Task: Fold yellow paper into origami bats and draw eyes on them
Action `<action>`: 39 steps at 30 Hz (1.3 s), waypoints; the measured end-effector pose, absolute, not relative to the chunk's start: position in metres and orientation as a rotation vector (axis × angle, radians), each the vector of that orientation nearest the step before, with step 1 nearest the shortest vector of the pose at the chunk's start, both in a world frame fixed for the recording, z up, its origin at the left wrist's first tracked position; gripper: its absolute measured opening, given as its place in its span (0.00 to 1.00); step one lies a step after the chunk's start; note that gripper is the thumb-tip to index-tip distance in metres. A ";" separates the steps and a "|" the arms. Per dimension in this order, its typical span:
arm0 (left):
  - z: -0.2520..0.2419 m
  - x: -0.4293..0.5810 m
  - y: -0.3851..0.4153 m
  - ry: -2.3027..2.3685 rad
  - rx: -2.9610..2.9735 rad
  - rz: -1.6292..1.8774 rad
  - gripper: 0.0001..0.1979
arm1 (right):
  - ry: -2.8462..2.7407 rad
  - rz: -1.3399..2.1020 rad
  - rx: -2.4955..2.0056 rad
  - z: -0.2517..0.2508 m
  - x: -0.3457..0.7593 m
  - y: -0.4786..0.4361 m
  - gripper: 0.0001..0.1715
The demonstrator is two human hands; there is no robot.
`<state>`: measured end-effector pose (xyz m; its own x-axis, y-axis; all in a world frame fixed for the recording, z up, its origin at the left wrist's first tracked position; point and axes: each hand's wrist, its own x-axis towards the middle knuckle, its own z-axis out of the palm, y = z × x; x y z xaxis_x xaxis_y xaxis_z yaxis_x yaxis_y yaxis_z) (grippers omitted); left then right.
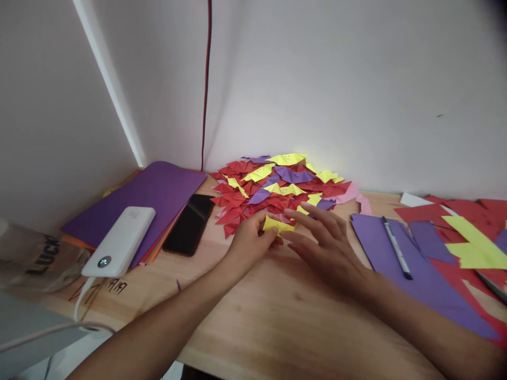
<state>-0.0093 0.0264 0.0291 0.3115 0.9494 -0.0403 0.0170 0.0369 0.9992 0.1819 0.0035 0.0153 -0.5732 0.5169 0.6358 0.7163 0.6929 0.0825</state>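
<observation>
Between the thumb and fingers of my left hand point(251, 237) is a small yellow folded paper piece point(277, 225), pinched at its left side. My right hand point(322, 237) is beside the piece's right end, its fingers spread and slightly bent; whether a fingertip touches the paper I cannot tell. Just beyond both hands lies a heap of folded paper shapes point(293, 174) in red, yellow and purple, with wing-like points. Small dots mark some of the yellow ones. My fingers hide part of the heap's near edge.
Left on the wooden table point(253, 316) are purple sheets point(170, 182), a white power bank point(121, 240) with a cable and a black phone point(189, 224). At right, a pen point(396, 247) rests on purple paper point(428, 295) beside red and yellow scraps point(471, 248). A wall stands behind.
</observation>
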 end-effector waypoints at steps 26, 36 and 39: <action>0.032 -0.009 0.026 0.891 1.155 0.855 0.14 | -2.325 -0.443 -0.975 0.019 0.196 0.003 0.22; 0.027 -0.008 0.024 0.778 0.951 0.883 0.13 | -2.311 -0.432 -0.935 0.018 0.194 0.003 0.21; 0.027 -0.008 0.023 0.774 0.894 0.869 0.12 | -2.290 -0.360 -0.947 0.019 0.191 0.003 0.18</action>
<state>-0.0075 0.0235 0.0267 0.4363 0.8770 -0.2012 -0.3004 0.3528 0.8862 0.1915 0.0034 0.0186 -0.5456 0.5385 0.6421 0.7095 0.7046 0.0120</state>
